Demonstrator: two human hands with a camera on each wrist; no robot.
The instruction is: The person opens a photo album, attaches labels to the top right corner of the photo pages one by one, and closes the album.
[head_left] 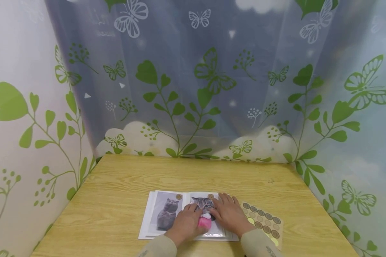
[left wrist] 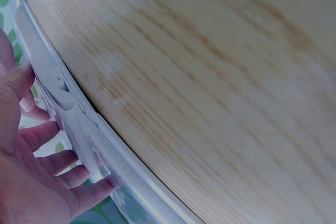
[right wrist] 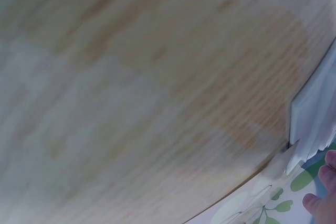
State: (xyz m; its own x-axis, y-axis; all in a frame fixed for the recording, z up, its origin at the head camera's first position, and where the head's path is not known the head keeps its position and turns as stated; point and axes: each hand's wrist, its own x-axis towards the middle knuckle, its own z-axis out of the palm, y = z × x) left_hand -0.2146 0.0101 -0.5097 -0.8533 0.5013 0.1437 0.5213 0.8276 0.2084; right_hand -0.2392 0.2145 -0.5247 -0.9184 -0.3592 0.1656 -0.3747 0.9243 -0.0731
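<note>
An open photo album point(head_left: 147, 222) lies near the table's front edge. Its left page shows a grey cat photo point(head_left: 167, 214), and its right page a tabby cat photo point(head_left: 202, 202). My left hand point(head_left: 184, 223) rests on the right page with fingers fairly straight. In the left wrist view those fingers point(left wrist: 58, 163) lie against the album's edge point(left wrist: 89, 129). A small pink object with a white tip point(head_left: 204, 222) sits between my hands by the left thumb; I cannot tell whether the thumb grips it. My right hand point(head_left: 229, 214) presses flat on the right page.
A sheet of round brown stickers point(head_left: 264, 219) lies just right of the album, partly under my right wrist. The wooden table point(head_left: 193, 175) is walled by leaf-and-butterfly curtains point(head_left: 193, 89) at the back and both sides.
</note>
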